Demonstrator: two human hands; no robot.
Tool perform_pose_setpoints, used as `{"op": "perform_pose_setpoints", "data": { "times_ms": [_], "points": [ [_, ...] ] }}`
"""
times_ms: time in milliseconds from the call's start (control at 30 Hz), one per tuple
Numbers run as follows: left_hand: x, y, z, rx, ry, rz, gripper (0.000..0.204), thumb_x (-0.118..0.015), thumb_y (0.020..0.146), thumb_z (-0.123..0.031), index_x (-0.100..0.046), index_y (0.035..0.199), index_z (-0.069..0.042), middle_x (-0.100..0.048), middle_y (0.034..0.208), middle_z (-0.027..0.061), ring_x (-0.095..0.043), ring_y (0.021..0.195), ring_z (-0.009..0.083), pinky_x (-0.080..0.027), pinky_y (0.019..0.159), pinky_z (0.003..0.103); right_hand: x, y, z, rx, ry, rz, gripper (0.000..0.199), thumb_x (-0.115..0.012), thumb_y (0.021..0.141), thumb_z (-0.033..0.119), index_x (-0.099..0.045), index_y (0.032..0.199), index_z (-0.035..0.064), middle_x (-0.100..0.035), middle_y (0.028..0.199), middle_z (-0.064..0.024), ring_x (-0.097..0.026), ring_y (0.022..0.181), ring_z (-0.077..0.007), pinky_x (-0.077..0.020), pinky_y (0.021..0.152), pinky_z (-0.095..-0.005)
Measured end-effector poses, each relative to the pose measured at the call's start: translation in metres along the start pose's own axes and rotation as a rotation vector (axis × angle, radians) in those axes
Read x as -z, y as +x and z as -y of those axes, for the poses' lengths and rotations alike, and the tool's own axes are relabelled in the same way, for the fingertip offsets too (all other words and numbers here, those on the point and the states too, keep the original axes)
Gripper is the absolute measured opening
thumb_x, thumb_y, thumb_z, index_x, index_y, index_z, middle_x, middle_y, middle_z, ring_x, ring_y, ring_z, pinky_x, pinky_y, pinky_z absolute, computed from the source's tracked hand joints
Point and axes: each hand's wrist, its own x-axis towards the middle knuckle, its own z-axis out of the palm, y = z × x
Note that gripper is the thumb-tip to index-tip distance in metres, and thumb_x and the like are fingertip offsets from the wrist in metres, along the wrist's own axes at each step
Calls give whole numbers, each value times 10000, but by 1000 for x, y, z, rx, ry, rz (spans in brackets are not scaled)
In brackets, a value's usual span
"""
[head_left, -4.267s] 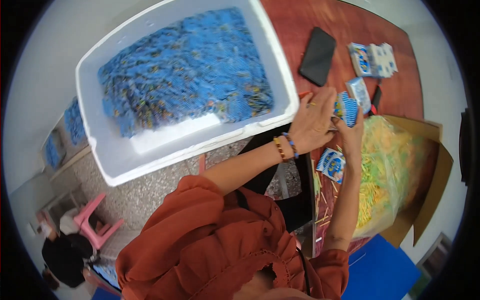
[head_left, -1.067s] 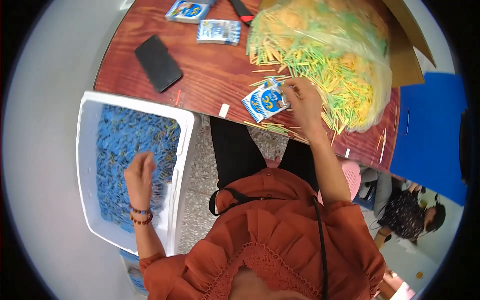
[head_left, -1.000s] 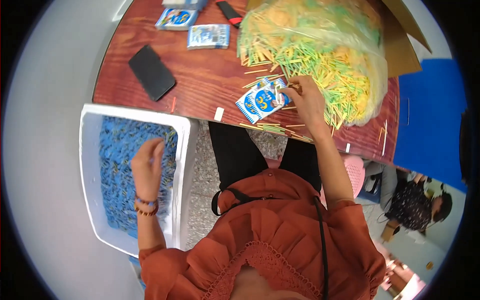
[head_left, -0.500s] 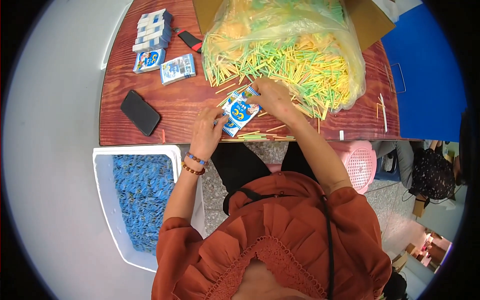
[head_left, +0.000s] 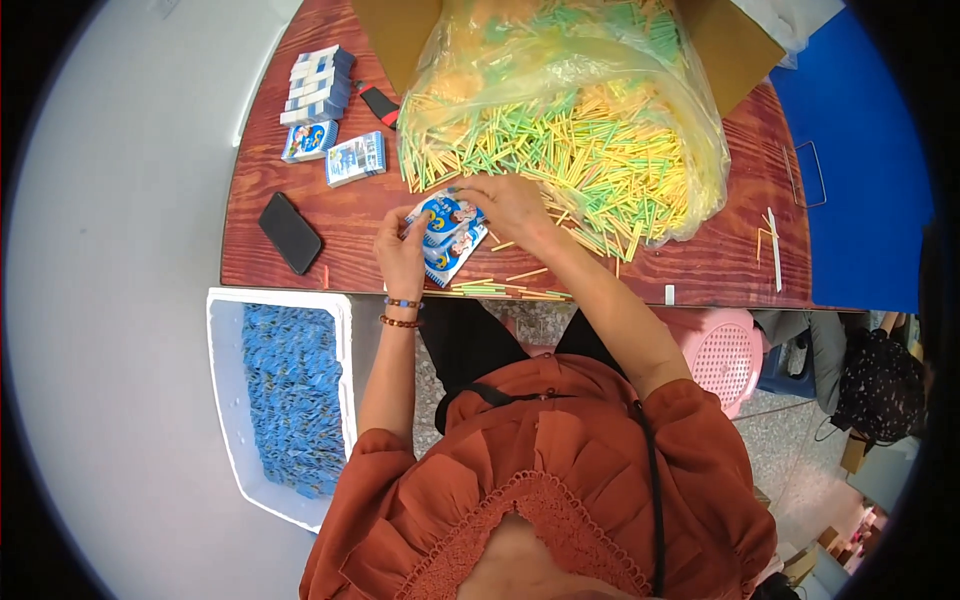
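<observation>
Left hand (head_left: 400,252), moved from above the blue-filled white tub (head_left: 345,365), joins right hand (head_left: 515,208) in pinching a packet (head_left: 445,224).

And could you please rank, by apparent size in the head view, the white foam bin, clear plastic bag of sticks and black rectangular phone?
1. Clear plastic bag
2. White foam bin
3. Black rectangular phone

Apparently a packing workshop: a bag (head_left: 570,68) of coloured sticks (head_left: 590,140) at top centre, stacked white packs (head_left: 318,85) upper left, a white bin (head_left: 228,400) of blue packets (head_left: 295,400) lower left.
</observation>
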Motion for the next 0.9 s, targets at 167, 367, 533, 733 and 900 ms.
{"op": "perform_pose_setpoints", "data": {
  "times_ms": [167,367,533,733,900],
  "points": [
    [1,-1,-6,55,-56,-99,297,-656,896,-105,-577,1164,-7,-645,1012,30,-592,773,72,-472,630,207,5,7,-10,253,47,-163,223,-577,897,207,-721,998,71,-700,947,-108,-664,834,-278,-517,737,-356],
    [-16,-10,-58,7,-433,42,217,-666,875,-44,-618,1078,15,-675,924,46,-620,806,79,-506,707,219,19,-17,-2,-129,707,11,181,-641,899,157,-703,900,-12,-648,749,9,-534,694,-27,-440,614,-217],
    [-30,-25,-72,147,-590,121,104,-664,891,-75,-664,960,3,-677,921,30,-608,777,55,-484,657,209,38,-48,9,-169,732,-39,123,-688,873,136,-672,830,22,-557,698,71,-440,653,-4,-357,560,-202],
    [-46,-57,-80,276,-563,118,120,-657,887,-46,-653,1001,-9,-670,897,10,-597,773,49,-477,672,210,51,-83,-4,-216,636,-78,120,-711,844,98,-649,789,12,-518,676,71,-421,642,-6,-342,543,-209],
    [-66,-68,-71,151,-599,66,121,-676,868,-25,-666,986,0,-675,889,9,-589,747,47,-462,676,199,56,-102,-15,-227,682,-9,95,-714,835,78,-683,845,-12,-634,725,24,-520,670,-12,-412,569,-208]
  ]
}}
